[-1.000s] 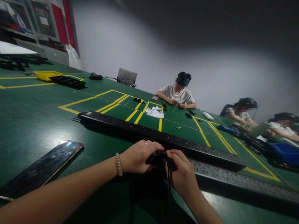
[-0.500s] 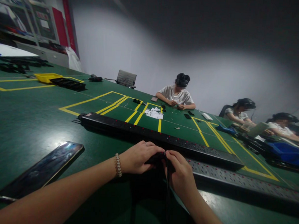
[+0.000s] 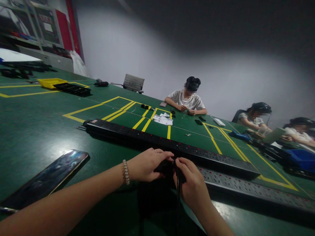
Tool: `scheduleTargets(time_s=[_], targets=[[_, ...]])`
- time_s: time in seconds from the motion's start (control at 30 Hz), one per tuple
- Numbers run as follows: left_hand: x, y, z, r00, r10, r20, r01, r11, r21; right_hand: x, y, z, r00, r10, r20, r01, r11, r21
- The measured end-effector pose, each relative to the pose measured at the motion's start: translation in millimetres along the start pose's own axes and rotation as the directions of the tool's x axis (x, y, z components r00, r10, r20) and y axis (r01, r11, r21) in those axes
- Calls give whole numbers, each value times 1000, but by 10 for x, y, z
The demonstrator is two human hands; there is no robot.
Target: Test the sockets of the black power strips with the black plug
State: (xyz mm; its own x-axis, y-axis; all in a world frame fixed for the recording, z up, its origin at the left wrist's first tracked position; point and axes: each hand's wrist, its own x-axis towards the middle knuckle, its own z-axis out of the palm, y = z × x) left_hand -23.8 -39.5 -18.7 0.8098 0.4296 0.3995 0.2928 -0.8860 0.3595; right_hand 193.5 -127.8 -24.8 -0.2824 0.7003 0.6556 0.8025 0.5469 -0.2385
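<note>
Left hand [image 3: 147, 165] gripping dark strip [image 3: 232, 182], apparently looser, right hand [image 3: 191, 179] still pinching cable [image 3: 178, 194]

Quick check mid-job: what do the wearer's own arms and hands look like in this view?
Both hands are ungloved and no sleeves show on the forearms. The left hand has a thin, shiny ring, with a pale beaded bracelet at its wrist. The right hand shows no jewellery.

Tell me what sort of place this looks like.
Probably a workshop or small assembly room, though nothing readable confirms it: a big green table marked off with yellow lines, long black bars with red dots on it, and people seated around it.
</note>
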Motion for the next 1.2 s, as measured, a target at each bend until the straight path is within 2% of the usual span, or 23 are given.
scheduleTargets(time_s=[0.17, 0.37, 0.6, 0.97, 1.03, 1.13, 1.2], targets=[[13, -6, -4, 1000, 4, 0, -4, 1000, -7, -38, 26, 23, 1000, -3, -16, 3, 999, 42], [12, 8, -6, 1000, -15, 9, 15, 1000, -2, -57, 8, 68, 994, -2, -110, 17, 991, 132], [12, 10, -3, 1000, -14, -1, 14, 1000, -11, -96, -49, 82, 989, -17, -144, 32, 994, 101], [4, 8, -12, 1000, -7, -8, 7, 1000, 0, -141, 12, 126, 982, -93, -162, 101, 994, 41], [1, 6, -19, 1000, -7, -7, 7, 1000, 6, -69, -53, 60, 961, -106, -257, 112, 994, 10], [-7, 15, -28, 1000, -2, -1, 2, 1000, 24, 59, -177, -86, 854, -78, -514, 22, 993, -114], [-14, 26, -21, 1000, -2, -5, 3, 999, 34, 111, -221, -162, 828, -101, -552, 9, 986, -168]])
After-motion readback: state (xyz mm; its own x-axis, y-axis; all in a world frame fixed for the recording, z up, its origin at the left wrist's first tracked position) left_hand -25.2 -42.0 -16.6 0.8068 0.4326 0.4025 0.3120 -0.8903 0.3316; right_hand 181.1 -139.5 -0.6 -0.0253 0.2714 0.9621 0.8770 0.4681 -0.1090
